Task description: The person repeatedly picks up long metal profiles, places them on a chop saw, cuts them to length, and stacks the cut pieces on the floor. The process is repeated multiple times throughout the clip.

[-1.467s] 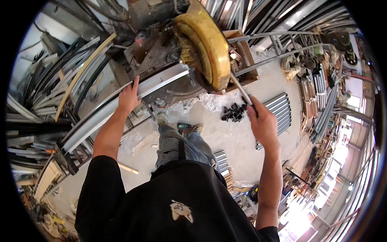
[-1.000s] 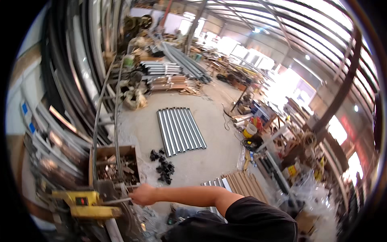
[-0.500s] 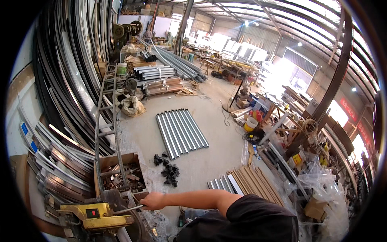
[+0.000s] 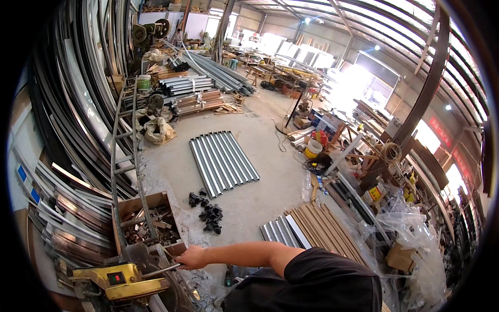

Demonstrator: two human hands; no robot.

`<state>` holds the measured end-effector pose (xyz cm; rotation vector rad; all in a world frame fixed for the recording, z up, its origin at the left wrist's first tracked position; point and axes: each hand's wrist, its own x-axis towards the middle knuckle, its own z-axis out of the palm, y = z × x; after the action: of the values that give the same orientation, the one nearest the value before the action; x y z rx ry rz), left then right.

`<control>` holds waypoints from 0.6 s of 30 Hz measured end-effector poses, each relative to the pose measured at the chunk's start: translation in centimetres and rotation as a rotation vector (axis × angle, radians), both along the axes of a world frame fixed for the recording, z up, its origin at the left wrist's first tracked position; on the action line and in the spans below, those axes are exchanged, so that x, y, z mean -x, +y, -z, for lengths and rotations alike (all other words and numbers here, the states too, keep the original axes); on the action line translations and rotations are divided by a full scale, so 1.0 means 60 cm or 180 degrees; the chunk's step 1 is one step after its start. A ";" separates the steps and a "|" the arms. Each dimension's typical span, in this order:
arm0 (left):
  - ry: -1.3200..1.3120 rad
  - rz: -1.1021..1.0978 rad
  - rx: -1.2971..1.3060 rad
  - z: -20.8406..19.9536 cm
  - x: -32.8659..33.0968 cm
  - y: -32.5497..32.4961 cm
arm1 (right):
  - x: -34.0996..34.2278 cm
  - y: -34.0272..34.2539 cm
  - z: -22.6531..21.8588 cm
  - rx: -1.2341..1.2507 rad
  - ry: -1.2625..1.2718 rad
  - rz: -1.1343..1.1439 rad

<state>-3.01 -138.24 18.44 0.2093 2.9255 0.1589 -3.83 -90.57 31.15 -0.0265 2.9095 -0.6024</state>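
My right arm, in a black short sleeve, stretches across to the lower left. My right hand (image 4: 191, 257) is closed round the end of a metal bar handle (image 4: 160, 271) that sticks out of a yellow power saw (image 4: 112, 281) with a red switch. The saw looks like a cut-off machine; its blade and any workpiece are hidden. Beside the hand stands an open box (image 4: 174, 210) of metal offcuts, with a steel ladder-like frame (image 4: 136, 166) crossing it. My left hand is out of view.
Several black plastic pieces (image 4: 211, 217) and ribbed silver metal profiles (image 4: 223, 162) lie on the floor ahead. Brown strips (image 4: 322, 229) lie nearer, to the right. Long profiles (image 4: 67, 104) lean on the left wall. Plastic wrapping (image 4: 416, 239) and stacked material crowd the right side.
The view has shifted slightly, so the surroundings sit a little farther left and higher. My right hand keeps its grip on the saw handle.
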 end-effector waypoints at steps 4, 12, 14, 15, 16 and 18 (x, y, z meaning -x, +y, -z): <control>0.0015 -0.0048 0.0101 0.006 -0.001 -0.004 | -0.005 0.006 0.027 0.0105 -0.0147 0.0045; 0.0099 0.0005 0.0422 0.080 -0.010 -0.043 | -0.018 0.019 0.082 0.0194 -0.0075 0.0100; -0.0193 -0.0112 0.0456 0.022 -0.013 -0.006 | -0.027 0.027 0.116 0.0149 -0.0066 0.0078; -0.0321 -0.0193 0.0479 -0.013 -0.010 0.010 | -0.024 0.026 0.120 0.0145 -0.0109 0.0056; -0.0360 -0.0232 0.0517 -0.024 -0.010 0.013 | -0.023 0.024 0.118 0.0134 -0.0145 0.0030; -0.0431 -0.0293 0.0581 -0.040 -0.006 0.021 | -0.023 0.024 0.118 0.0159 -0.0183 0.0046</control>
<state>-2.68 -136.99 20.85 0.0340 2.7945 -0.0774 -2.48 -89.13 24.09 0.0056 2.8414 -0.6670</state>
